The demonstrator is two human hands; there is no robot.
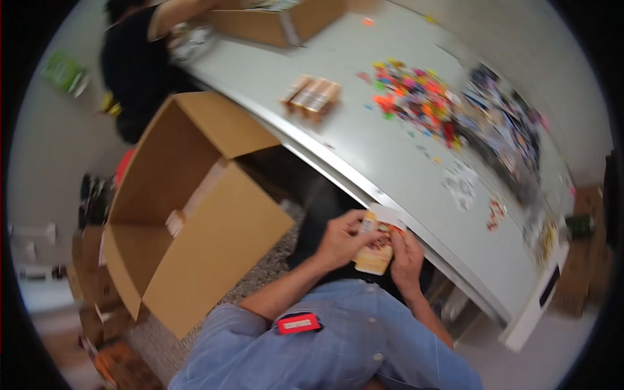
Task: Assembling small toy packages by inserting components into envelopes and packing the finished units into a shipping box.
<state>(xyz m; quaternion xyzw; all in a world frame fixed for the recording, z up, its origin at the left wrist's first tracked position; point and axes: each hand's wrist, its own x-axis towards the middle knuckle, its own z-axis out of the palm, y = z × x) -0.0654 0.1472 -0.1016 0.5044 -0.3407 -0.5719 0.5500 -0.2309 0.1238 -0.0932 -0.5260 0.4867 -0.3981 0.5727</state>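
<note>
Close in front of my body I hold a small printed carton (372, 260), yellow and orange with a pale upper end. My left hand (341, 242) grips its left side, the thumb lying across the front. On the other side my right hand (407, 260) has its fingers closed on the right edge near the top. The carton is tilted, just off the near edge of the grey table (390, 159). What the carton contains, if anything, cannot be seen.
A large open cardboard box (221, 244) stands left of me. On the table lie a stack of small cartons (312, 96), a heap of colourful small pieces (419, 97) and plastic-wrapped packets (507, 130). A person in dark clothes (140, 65) works beside another cardboard box (253, 26) at far left.
</note>
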